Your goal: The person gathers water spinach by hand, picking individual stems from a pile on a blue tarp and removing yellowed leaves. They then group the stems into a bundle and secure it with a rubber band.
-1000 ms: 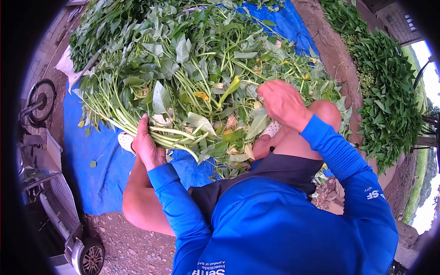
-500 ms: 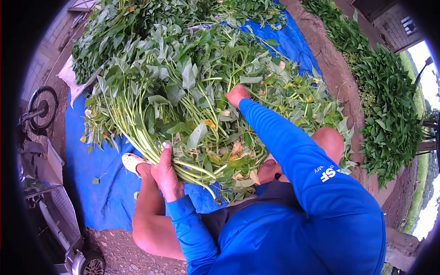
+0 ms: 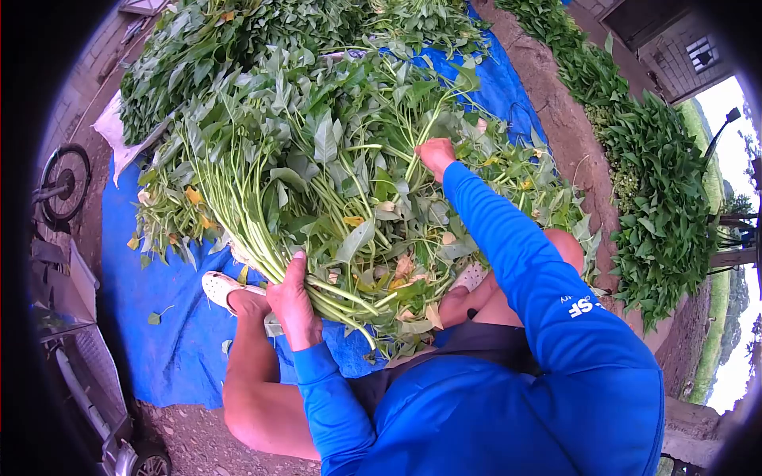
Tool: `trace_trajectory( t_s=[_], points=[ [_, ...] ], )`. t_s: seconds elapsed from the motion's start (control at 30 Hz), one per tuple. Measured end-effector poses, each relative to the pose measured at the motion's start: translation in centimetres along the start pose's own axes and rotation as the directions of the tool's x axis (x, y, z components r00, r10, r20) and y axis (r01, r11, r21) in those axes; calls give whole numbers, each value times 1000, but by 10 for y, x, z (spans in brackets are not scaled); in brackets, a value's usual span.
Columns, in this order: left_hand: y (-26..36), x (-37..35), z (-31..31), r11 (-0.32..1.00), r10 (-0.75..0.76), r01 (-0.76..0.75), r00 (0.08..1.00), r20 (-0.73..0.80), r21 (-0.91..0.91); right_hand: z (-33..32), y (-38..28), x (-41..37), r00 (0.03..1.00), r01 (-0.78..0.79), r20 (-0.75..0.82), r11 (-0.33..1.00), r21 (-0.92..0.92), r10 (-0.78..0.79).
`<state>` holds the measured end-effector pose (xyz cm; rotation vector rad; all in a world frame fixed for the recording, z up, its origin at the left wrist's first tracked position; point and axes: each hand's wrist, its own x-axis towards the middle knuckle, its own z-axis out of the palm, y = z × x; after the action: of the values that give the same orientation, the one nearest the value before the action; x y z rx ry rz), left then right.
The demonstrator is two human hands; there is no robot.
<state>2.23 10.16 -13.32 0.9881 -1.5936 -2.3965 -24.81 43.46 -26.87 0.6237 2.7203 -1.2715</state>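
Note:
My left hand (image 3: 292, 300) is closed round the lower stems of a thick bunch of water spinach (image 3: 242, 214), thumb on top. The cut stem ends stick out to the right, and the leafy tops fan out up and away. Further right, my right hand (image 3: 435, 157) is closed round a few green water spinach stems (image 3: 425, 131), whose leaves reach up to the right. Between and under both hands lies a loose heap of water spinach (image 3: 381, 198) with some yellow and dried leaves in it.
A blue tarp (image 3: 175, 333) lies under the greens. Denser leafy piles (image 3: 238, 40) stand at the back. On the right, beyond a low ledge (image 3: 548, 95), grows a strip of green plants (image 3: 659, 214). A wheel (image 3: 65, 184) and a metal vehicle part (image 3: 87, 365) are on the left.
My right hand has moved right and lifted a few stems from the heap. My left hand keeps its hold on the bunch. The view has shifted slightly.

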Motion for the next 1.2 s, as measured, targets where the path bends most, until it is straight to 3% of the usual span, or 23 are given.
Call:
trace_trajectory(
  t_s=[0.1, 0.13, 0.23, 0.37, 0.43, 0.5, 0.53, 0.63, 0.73, 0.87, 1.03, 1.1, 1.2],
  points=[
    [1, -3, -1, 1000, -18, 18, 1000, 2, 16, -46, -6, 28, 1000, -15, 21, 980, 199, 11],
    [2, -5, 0, 1000, -18, 18, 1000, 3, 24, -82, -53, -12, 988, -121, 134, 928, 353, 78],
    [-5, -3, -3, 1000, -18, 18, 1000, 14, -1, -142, -98, -30, 987, 24, 134, 909, 416, -88],
    [-9, -6, 3, 998, -15, 17, 999, 31, -63, -213, -158, -79, 936, 86, 201, 743, 664, -288],
    [-7, -9, 2, 998, -26, 28, 999, 30, -51, -225, -138, -91, 893, -103, 417, 823, 559, -171],
    [-13, -8, 3, 996, 77, -77, 997, -8, -39, -220, -104, -114, 873, -146, 476, 873, 465, -108],
    [-18, -3, 1, 998, 57, -57, 998, -1, -34, -213, -95, -130, 916, -124, 392, 870, 477, -85],
    [-27, 1, 0, 999, 30, -29, 999, 21, -37, -207, -73, -151, 905, -95, 418, 925, 367, -73],
    [-31, -1, 2, 999, 12, -10, 999, 34, -48, -195, -70, -168, 940, -84, 339, 934, 348, -42],
    [-39, 4, -2, 999, 14, -14, 1000, -1, 38, -184, -82, -187, 942, -72, 326, 899, 432, -81],
    [-42, 3, 2, 980, 90, -76, 994, -67, 183, -156, -117, -208, 973, 138, 103, 878, 458, -206],
    [-41, -1, 9, 982, 136, -124, 988, -79, 146, -144, -134, -215, 971, 207, 23, 889, 408, -237],
    [-48, 3, 13, 975, 176, -163, 982, -75, 154, -112, -132, -206, 883, 468, -103, 840, 275, -458]
  ],
)
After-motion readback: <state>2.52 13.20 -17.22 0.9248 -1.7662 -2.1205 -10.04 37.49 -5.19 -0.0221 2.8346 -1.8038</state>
